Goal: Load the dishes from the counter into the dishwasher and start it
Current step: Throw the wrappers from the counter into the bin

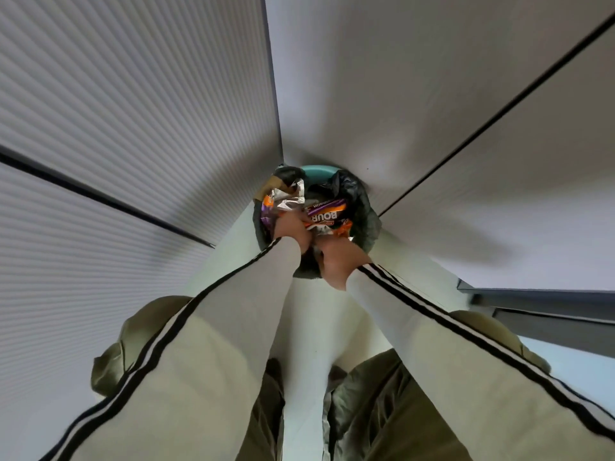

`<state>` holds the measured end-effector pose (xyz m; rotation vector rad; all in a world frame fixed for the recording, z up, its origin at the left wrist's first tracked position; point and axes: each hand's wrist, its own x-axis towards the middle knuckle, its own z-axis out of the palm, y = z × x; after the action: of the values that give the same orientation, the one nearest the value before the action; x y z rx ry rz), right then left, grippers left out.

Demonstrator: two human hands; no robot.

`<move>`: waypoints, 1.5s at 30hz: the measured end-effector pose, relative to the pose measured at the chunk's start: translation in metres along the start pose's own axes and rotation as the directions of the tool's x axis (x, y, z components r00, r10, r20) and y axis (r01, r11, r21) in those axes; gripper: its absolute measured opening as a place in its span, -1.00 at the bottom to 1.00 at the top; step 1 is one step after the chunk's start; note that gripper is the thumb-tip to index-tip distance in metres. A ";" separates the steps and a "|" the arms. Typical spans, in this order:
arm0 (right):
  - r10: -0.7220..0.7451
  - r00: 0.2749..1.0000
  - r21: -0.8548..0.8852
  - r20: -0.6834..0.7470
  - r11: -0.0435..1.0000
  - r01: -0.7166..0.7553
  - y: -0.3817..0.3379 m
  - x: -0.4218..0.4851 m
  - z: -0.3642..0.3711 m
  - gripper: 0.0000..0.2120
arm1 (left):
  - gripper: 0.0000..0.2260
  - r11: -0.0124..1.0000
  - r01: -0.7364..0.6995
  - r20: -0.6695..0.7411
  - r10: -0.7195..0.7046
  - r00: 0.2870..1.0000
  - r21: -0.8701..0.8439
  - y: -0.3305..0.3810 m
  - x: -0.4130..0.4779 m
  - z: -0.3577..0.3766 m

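— While both sleeves point(233, 311) reach down, where are the hands?
— Close together in the teal-rimmed bin point(317, 170): left hand point(290, 231) on the crumpled wrappers point(327, 215), right hand point(341, 261) just beside it, by the black liner point(362, 207)
— Gripping anything?
— Their fingers are buried; I cannot tell. Where the dishes are, I cannot tell either

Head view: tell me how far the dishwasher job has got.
Done: nothing shown; no dishes or dishwasher in view. In hand: left hand and right hand are down in the wrappers at a lined bin, grip hidden. Left: seemingly all the loading, and starting the machine.
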<state>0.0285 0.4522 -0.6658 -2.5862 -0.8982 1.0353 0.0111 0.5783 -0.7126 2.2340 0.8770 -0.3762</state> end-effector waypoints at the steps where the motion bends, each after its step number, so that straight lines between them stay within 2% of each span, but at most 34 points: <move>1: 0.028 0.999 -0.055 0.021 0.998 -0.027 -0.001 0.005 0.001 -0.66 | -0.72 0.999 -0.008 0.027 0.007 1.000 0.044 0.000 0.003 0.001; 5: 0.206 0.968 -0.260 0.141 0.952 -0.165 -0.007 0.033 -0.001 -0.37 | -0.62 0.993 -0.070 0.228 0.046 0.973 0.099 0.001 0.006 0.000; 7: 0.229 0.957 -0.295 0.175 0.940 -0.171 -0.012 0.046 -0.007 -0.31 | -0.56 0.986 -0.115 0.325 0.070 0.943 0.118 -0.002 0.006 -0.006; 8: 0.221 0.958 -0.313 0.182 0.937 -0.157 -0.014 0.049 -0.010 -0.31 | -0.57 0.977 -0.149 0.327 0.093 0.940 0.152 -0.002 0.003 -0.010; 10: 0.192 0.964 -0.330 0.184 0.936 -0.124 -0.017 0.051 -0.015 -0.33 | -0.66 0.941 -0.229 0.181 0.187 0.966 0.248 -0.003 -0.007 -0.016; 12: 0.173 0.973 -0.310 0.151 0.943 -0.120 -0.017 0.050 -0.017 -0.37 | -0.73 0.885 -0.301 0.000 0.321 0.947 0.355 -0.009 -0.025 -0.018; 14: 0.167 0.975 -0.300 0.148 0.947 -0.116 -0.017 0.049 -0.019 -0.39 | -0.72 0.837 -0.343 0.000 0.379 0.925 0.427 -0.017 -0.037 -0.017; 16: 0.148 0.975 -0.295 0.164 0.951 -0.095 -0.019 0.044 -0.021 -0.40 | -0.66 0.819 -0.337 0.119 0.319 0.940 0.465 -0.019 -0.038 -0.016; 19: 0.118 0.983 -0.253 0.143 0.964 -0.079 -0.022 0.031 -0.030 -0.49 | -0.59 0.851 -0.257 0.259 0.148 0.955 0.459 -0.010 -0.027 -0.018; 22: 0.044 0.990 -0.231 0.131 0.973 -0.013 -0.027 0.007 -0.055 -0.53 | -0.51 0.824 -0.236 0.332 0.062 0.941 0.515 0.001 -0.025 -0.022; 26: 0.017 0.997 -0.194 0.079 0.981 -0.001 -0.033 -0.028 -0.089 -0.49 | -0.47 0.777 -0.287 0.293 0.138 0.946 0.560 0.016 -0.048 -0.054; 28: 0.025 0.998 -0.179 0.059 0.984 -0.014 -0.041 -0.050 -0.102 -0.48 | -0.45 0.751 -0.334 0.339 0.156 0.928 0.569 0.021 -0.062 -0.076; 33: 0.029 0.996 -0.134 0.080 0.991 -0.018 -0.064 -0.107 -0.143 -0.56 | -0.50 0.756 -0.360 0.431 0.115 0.895 0.547 0.044 -0.097 -0.127; 40: 0.104 0.990 -0.038 0.096 0.994 -0.100 -0.088 -0.166 -0.184 -0.43 | -0.42 0.779 -0.399 0.483 0.142 0.864 0.484 0.067 -0.137 -0.172; 43: 0.089 0.992 -0.037 0.093 0.996 -0.086 -0.086 -0.167 -0.177 -0.43 | -0.43 0.760 -0.404 0.438 0.176 0.882 0.509 0.065 -0.139 -0.171; 45: 0.084 0.994 -0.033 0.066 0.996 -0.082 -0.082 -0.165 -0.166 -0.45 | -0.53 0.741 -0.381 0.368 0.193 0.909 0.553 0.060 -0.139 -0.169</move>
<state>0.0111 0.4210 -0.4202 -2.6485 -0.8334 1.1457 -0.0467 0.5979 -0.4936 2.7550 0.2344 -0.9216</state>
